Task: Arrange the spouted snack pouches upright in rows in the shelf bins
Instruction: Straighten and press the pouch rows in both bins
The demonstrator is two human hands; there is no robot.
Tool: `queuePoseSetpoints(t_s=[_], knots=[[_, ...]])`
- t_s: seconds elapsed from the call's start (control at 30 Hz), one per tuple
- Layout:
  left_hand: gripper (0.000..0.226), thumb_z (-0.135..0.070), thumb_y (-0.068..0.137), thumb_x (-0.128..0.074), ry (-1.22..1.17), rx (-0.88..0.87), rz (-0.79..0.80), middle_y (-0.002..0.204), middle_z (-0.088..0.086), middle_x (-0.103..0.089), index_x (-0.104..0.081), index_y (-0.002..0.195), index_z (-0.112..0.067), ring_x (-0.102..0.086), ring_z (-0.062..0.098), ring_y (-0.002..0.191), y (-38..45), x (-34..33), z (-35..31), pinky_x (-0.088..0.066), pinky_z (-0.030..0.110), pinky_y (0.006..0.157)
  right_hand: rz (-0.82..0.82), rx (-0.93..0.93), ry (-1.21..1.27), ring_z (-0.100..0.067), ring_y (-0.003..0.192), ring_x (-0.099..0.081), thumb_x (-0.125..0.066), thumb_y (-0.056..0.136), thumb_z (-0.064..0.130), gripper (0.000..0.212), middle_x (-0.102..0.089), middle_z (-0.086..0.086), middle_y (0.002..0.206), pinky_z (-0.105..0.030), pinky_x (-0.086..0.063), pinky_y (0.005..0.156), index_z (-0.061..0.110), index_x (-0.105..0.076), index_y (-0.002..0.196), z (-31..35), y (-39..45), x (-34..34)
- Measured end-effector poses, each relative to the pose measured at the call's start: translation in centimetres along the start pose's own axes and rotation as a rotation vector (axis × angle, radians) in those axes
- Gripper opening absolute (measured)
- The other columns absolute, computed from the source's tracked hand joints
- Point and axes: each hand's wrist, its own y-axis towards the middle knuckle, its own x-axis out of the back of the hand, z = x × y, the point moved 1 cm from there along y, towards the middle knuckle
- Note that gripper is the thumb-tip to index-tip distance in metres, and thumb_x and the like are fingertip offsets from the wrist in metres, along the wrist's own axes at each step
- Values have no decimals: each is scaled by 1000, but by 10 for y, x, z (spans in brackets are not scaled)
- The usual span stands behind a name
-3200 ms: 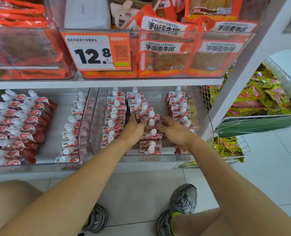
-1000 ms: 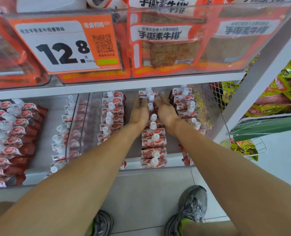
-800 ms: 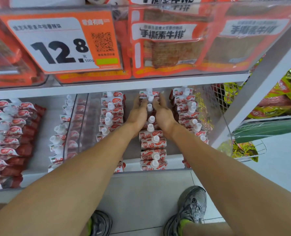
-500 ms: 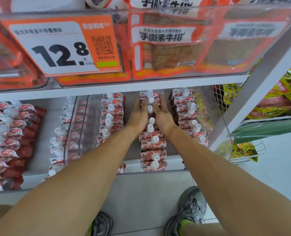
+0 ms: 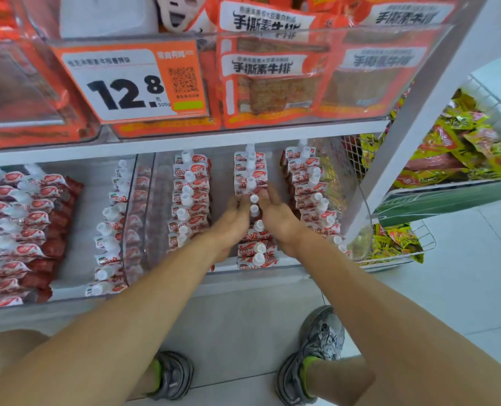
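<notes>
White shelf [image 5: 184, 143] carries clear bins [image 5: 143, 218], pouch rows [image 5: 189, 200].

Spouted pouches [image 5: 250, 177], red/white with white screw caps, stand upright in three front-to-back rows inside the clear shelf bin [image 5: 363, 206]: left row [image 5: 189, 200], middle row, right row [image 5: 310, 189]. Middle row sits roughly central in the bin, caps up.
</notes>
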Motion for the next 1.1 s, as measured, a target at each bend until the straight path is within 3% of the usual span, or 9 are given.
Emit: queuePoseSetpoints(t_s=[0.17,0.43,0.57,0.67,0.77,0.9,0.97,1.03,1.1], knots=[[56,-60,97,-28,110,-39,66,148,-3,-43,-32,146,-32,-42,18,133,-17,10,-4,-30,37,111,102,-49,24,-13,128,-46,-28,103,50,48,-49,6,141,-37,-36,110,32,-32,148,11,-19,17],[60,-61,92,-39,171,-69,149,147,-2,-43,-23,146,-41,-41,24,135,-34,9,2,-43,44,102,217,-68,-116,-23,138,-37,-29,102,51,56,-34,2,155,-44,-45,97,33,-16,154,11,-46,19],[48,-52,92,-51,111,-17,210,127,-14,-50,-40,137,-41,-45,13,122,-40,18,-1,-52,50,92,299,-139,-85,-26,137,-41,-57,86,61,81,-36,6,155,-48,-47,100,38,-18,152,4,-42,36],[38,-31,88,-67,92,-19,291,121,-11,-63,-55,124,-34,-57,10,114,-42,20,2,-51,38,94,444,-60,-122,-7,121,-58,-77,76,48,70,-60,12,134,-36,-48,104,37,-44,137,-3,-42,48],[37,-12,87,-68,101,-62,309,111,-9,-67,-56,118,-29,-62,1,99,-45,17,3,-51,14,74,498,-3,-45,-1,117,-60,-70,87,13,50,-65,12,125,-28,-48,103,36,-50,127,-2,-48,44],[47,-9,88,-68,106,-41,285,114,-4,-67,-50,128,-25,-62,10,106,-45,17,5,-51,23,85,482,22,-72,-9,125,-56,-69,89,8,61,-62,4,133,-34,-44,109,23,-42,141,-6,-47,40],[42,-9,86,-69,79,-28,324,106,-9,-68,-54,119,-31,-63,5,98,-45,18,3,-52,20,78,497,-8,-86,-7,121,-58,-69,89,10,58,-62,5,132,-30,-48,103,26,-44,139,-3,-48,42],[36,-17,85,-72,51,10,285,102,-14,-64,-50,106,-37,-60,6,99,-42,23,0,-51,30,87,476,5,-113,1,109,-60,-72,88,17,58,-61,13,131,-21,-52,88,31,-42,136,3,-46,45],[26,-24,88,-68,47,3,201,105,-13,-62,-48,100,-36,-57,8,102,-36,28,1,-45,37,99,401,14,-110,2,111,-54,-76,84,26,65,-55,23,129,-27,-50,93,32,-37,136,4,-41,47]])
